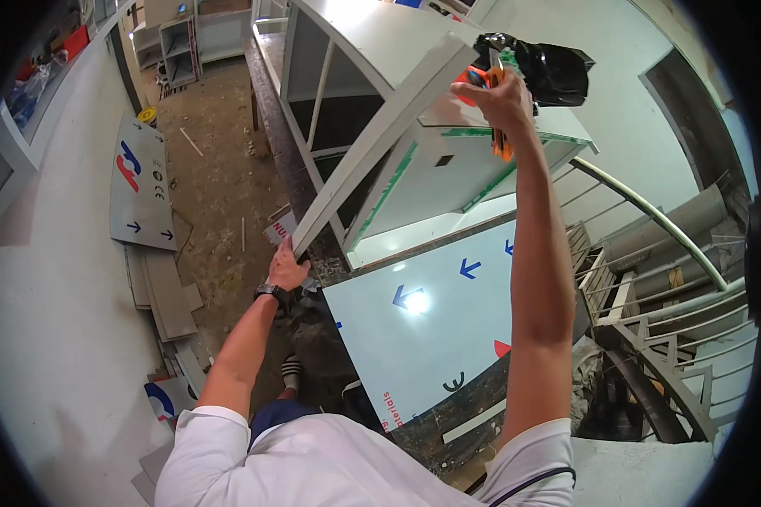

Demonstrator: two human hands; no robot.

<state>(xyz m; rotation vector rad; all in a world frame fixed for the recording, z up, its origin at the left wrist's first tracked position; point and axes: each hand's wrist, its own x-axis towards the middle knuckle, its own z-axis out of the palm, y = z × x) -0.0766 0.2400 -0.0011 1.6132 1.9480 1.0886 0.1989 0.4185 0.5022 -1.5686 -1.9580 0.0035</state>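
My left hand (288,270) grips the near, lower end of a long white bar (380,139). The bar slants up and away, along the front of a white cabinet frame (389,203). At the cabinet's top right, my right hand (500,100) is closed around an orange-and-black hand tool (500,145), whose exact kind is hard to make out. Close to those fingers are a red-orange item and a blue one, partly hidden. A shiny black plastic bag (558,72) lies just beyond the right hand, on the cabinet.
A white printed sheet (423,321) lies on the dark bench in front of me. Leaning at the left wall are a printed panel (144,182) and board offcuts (167,291). Scraps litter the floor (216,160). Curved stair railings (659,220) stand at right.
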